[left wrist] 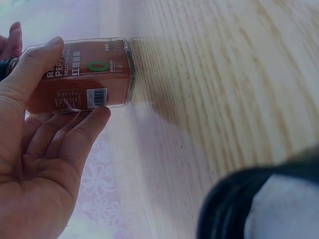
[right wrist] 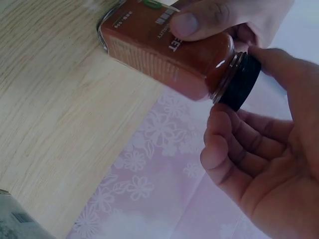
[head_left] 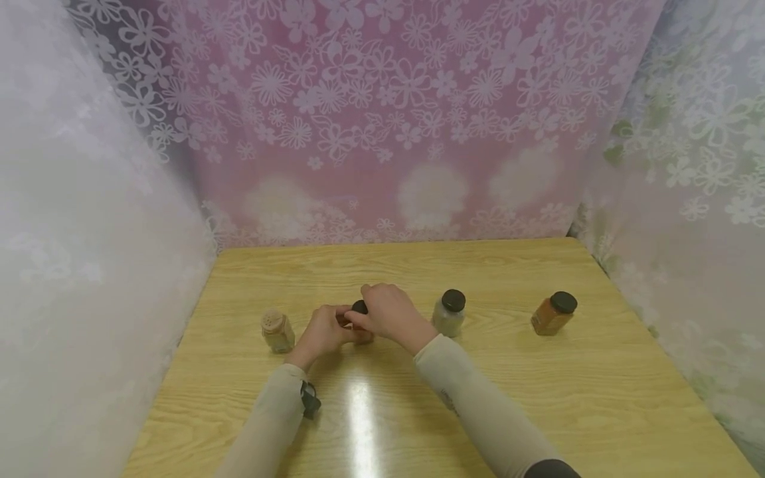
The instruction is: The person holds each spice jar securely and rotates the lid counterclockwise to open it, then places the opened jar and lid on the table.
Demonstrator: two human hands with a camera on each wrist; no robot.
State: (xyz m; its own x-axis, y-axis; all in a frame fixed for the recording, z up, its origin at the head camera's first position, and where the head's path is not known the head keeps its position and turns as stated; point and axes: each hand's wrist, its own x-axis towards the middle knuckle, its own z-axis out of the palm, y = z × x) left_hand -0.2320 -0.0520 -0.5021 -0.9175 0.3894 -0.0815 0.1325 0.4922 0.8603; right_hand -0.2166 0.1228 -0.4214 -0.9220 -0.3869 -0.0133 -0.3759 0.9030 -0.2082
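A square glass spice jar of red-brown pepper powder (left wrist: 92, 82) stands upright between both hands, its base right at the tabletop. My left hand (head_left: 325, 330) grips the jar's body, thumb on the labelled face and fingers around the opposite side. Above it, my right hand (head_left: 391, 312) pinches the black lid (right wrist: 241, 82) between thumb and fingertips. In the right wrist view the lid sits at the jar's neck, with a glassy thread ring showing under it. The head view shows only a little of the jar between the hands.
Left of the hands stands a jar with a beige perforated shaker top (head_left: 277, 332). A black-lidded jar of greyish powder (head_left: 449, 317) is close by the right wrist. Farther right is a black-lidded orange-brown jar (head_left: 551, 315). Floral curtains (head_left: 382, 133) surround the wooden table (head_left: 586, 398).
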